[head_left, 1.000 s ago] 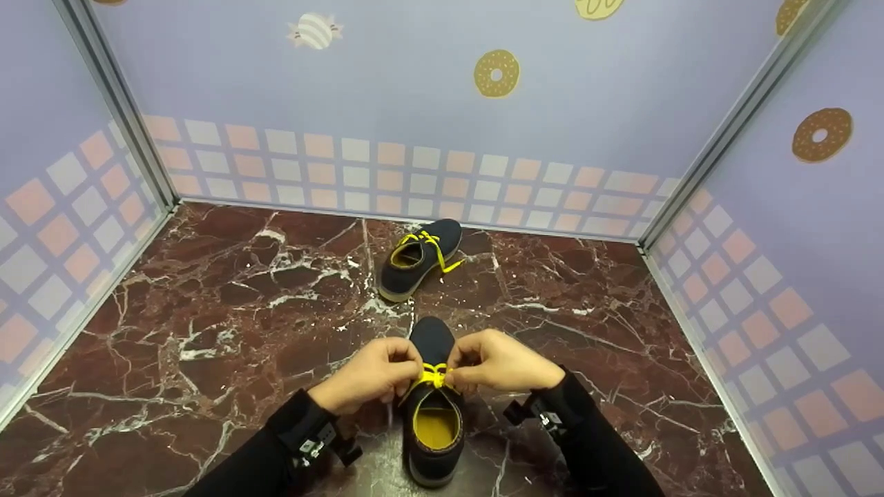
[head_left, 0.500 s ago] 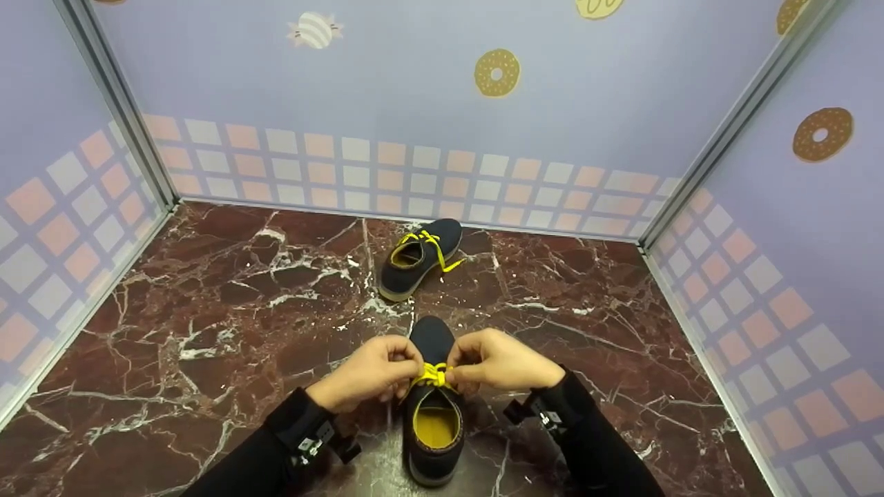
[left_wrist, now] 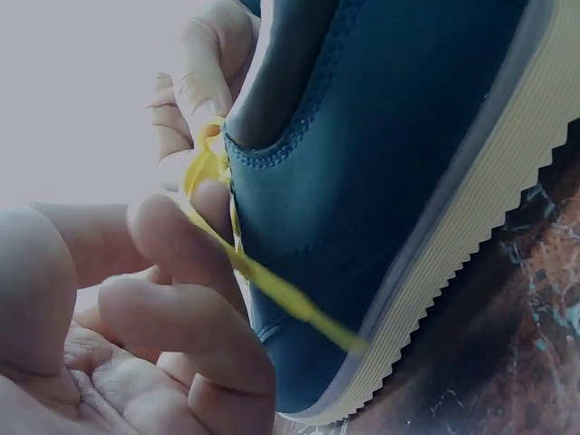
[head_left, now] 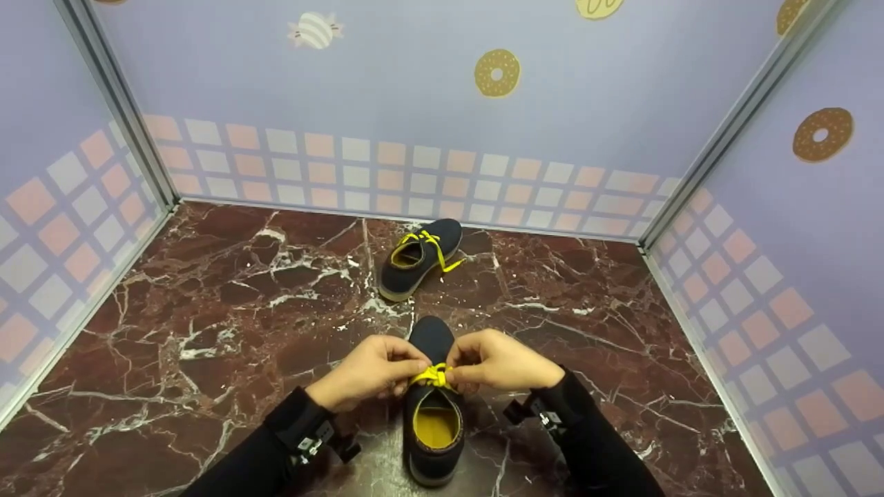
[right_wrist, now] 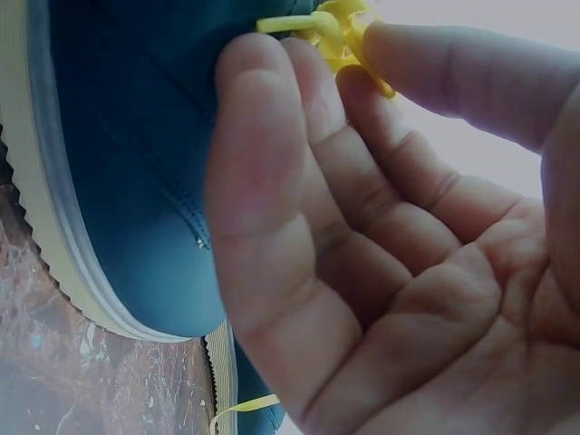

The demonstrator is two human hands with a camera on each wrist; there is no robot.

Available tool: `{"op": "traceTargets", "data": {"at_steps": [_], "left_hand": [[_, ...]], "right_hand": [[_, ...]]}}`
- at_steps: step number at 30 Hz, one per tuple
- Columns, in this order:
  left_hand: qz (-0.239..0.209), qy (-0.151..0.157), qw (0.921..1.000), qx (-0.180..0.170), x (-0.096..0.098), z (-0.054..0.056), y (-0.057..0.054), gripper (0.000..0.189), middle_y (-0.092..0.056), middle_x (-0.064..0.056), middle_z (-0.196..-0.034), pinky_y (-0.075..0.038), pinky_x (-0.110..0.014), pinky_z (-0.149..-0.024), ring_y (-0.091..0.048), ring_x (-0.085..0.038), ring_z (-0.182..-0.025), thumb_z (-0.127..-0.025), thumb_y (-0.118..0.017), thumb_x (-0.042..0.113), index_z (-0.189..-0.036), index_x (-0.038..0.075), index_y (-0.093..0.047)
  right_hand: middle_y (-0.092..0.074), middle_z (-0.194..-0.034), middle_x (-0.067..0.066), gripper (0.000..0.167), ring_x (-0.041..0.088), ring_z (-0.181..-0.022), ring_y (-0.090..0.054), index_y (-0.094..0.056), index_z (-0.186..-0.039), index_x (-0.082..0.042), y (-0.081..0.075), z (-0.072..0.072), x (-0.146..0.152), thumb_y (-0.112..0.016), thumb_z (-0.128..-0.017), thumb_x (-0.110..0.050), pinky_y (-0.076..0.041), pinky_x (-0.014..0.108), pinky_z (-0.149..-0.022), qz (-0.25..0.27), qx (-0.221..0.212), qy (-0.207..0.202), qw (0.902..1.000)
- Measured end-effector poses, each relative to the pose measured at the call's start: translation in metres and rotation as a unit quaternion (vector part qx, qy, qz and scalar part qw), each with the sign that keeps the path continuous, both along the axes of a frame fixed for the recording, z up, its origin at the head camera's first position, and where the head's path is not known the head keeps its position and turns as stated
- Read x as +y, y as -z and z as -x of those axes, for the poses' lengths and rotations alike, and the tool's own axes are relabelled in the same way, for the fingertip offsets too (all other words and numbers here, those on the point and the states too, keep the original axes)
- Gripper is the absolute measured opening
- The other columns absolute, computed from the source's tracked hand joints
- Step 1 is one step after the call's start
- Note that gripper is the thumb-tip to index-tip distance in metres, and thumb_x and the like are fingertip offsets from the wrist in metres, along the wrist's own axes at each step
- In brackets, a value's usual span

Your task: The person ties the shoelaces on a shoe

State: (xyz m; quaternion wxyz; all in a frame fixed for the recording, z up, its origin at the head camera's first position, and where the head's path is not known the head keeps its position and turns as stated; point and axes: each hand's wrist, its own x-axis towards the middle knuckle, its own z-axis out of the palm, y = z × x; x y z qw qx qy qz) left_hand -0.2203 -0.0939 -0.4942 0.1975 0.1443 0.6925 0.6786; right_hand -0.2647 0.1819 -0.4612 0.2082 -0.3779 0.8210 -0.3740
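Note:
A dark navy shoe with yellow lining stands upright on the floor, toe pointing away. My left hand and right hand meet over its yellow shoelace, one on each side. Between thumb and index finger, the right hand pinches a lace loop, its other fingers bent beside the shoe. Left fingertips grip the lace at the knot, thumb and index finger close together in the head view. A loose lace end hangs down over the shoe's side in the left wrist view.
A matching navy shoe with yellow laces stands farther off, angled right, close to the back wall. Dark red marbled floor lies all around. Patterned side walls rise at left and right.
My left fingertips have shifted slightly right, closer to the knot. The yellow lace at the knot has changed shape a little. My right hand and both shoes stay put.

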Motion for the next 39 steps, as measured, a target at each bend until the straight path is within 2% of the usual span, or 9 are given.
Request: {"op": "traceTargets", "data": {"at_steps": [5, 11, 19, 25, 29, 32, 39], "left_hand": [[0.001, 0.007, 1.0000, -0.001, 0.0004, 0.0002, 0.0014, 0.017, -0.078, -0.007, -0.083, -0.041, -0.016, -0.043, -0.054, -0.004, -0.053, -0.105, -0.077, 0.011, -0.113, -0.003, -0.080], [0.028, 0.022, 0.9993, 0.008, 0.0000, -0.0004, 0.0006, 0.023, -0.075, -0.004, -0.081, -0.042, -0.016, -0.045, -0.056, -0.005, -0.054, -0.102, -0.081, 0.014, -0.119, -0.002, -0.081], [0.042, 0.031, 0.9985, 0.017, -0.0015, -0.0004, -0.0001, 0.022, -0.075, -0.006, -0.084, -0.045, -0.017, -0.046, -0.057, -0.005, -0.056, -0.099, -0.084, 0.015, -0.117, 0.001, -0.083], [0.051, 0.024, 0.9981, 0.025, -0.0013, -0.0007, -0.0004, 0.018, -0.072, -0.005, -0.079, -0.044, -0.017, -0.045, -0.055, -0.006, -0.054, -0.103, -0.081, 0.017, -0.111, 0.001, -0.082], [0.063, 0.018, 0.9972, 0.034, -0.0012, -0.0022, -0.0017, 0.019, -0.068, -0.001, -0.072, -0.042, -0.018, -0.044, -0.053, -0.005, -0.051, -0.106, -0.078, 0.018, -0.110, 0.001, -0.082], [0.066, 0.015, 0.9972, 0.033, -0.0014, -0.0029, -0.0022, 0.019, -0.068, -0.001, -0.071, -0.042, -0.018, -0.044, -0.053, -0.005, -0.051, -0.106, -0.078, 0.018, -0.110, 0.000, -0.081], [0.068, 0.014, 0.9971, 0.030, -0.0018, -0.0035, -0.0035, 0.018, -0.068, -0.002, -0.072, -0.043, -0.018, -0.044, -0.054, -0.006, -0.052, -0.107, -0.076, 0.017, -0.109, 0.000, -0.080]], "right_hand": [[-0.078, -0.086, -0.004, 0.009, 0.005, -0.071, -0.069, -0.078, -0.097, -0.024, -0.0003, -0.0006, 0.0000, -0.079, -0.105, -0.027, -0.055, 0.022, -0.065, -0.001, 0.000, 0.000, 1.0000], [-0.077, -0.084, -0.009, 0.010, 0.009, -0.072, -0.072, -0.078, -0.097, -0.024, -0.0006, -0.0004, -0.0002, -0.080, -0.105, -0.030, -0.059, 0.025, -0.065, 0.004, -0.013, -0.001, 0.9999], [-0.079, -0.086, 0.004, 0.010, 0.028, -0.074, -0.077, -0.078, -0.098, -0.023, 0.0003, 0.0002, -0.0003, -0.078, -0.106, -0.029, -0.060, 0.026, -0.064, 0.009, -0.021, -0.004, 0.9997], [-0.077, -0.083, -0.006, 0.010, 0.015, -0.070, -0.071, -0.078, -0.099, -0.024, 0.0010, 0.0007, 0.0001, -0.078, -0.106, -0.031, -0.053, 0.023, -0.063, 0.000, -0.001, -0.001, 1.0000], [-0.079, -0.084, -0.006, 0.011, 0.017, -0.071, -0.075, -0.078, -0.101, -0.021, 0.0017, 0.0023, 0.0010, -0.077, -0.108, -0.029, -0.064, 0.043, -0.068, 0.012, -0.034, -0.006, 0.9993], [-0.080, -0.087, -0.001, 0.011, 0.025, -0.074, -0.079, -0.079, -0.102, -0.016, 0.0018, 0.0033, 0.0024, -0.075, -0.109, -0.025, -0.065, 0.062, -0.073, 0.026, -0.069, -0.014, 0.9972], [-0.082, -0.090, 0.003, 0.012, 0.033, -0.079, -0.080, -0.078, -0.104, -0.011, 0.0019, 0.0054, 0.0054, -0.073, -0.110, -0.021, -0.067, 0.057, -0.075, 0.033, -0.101, -0.020, 0.9942]]}}
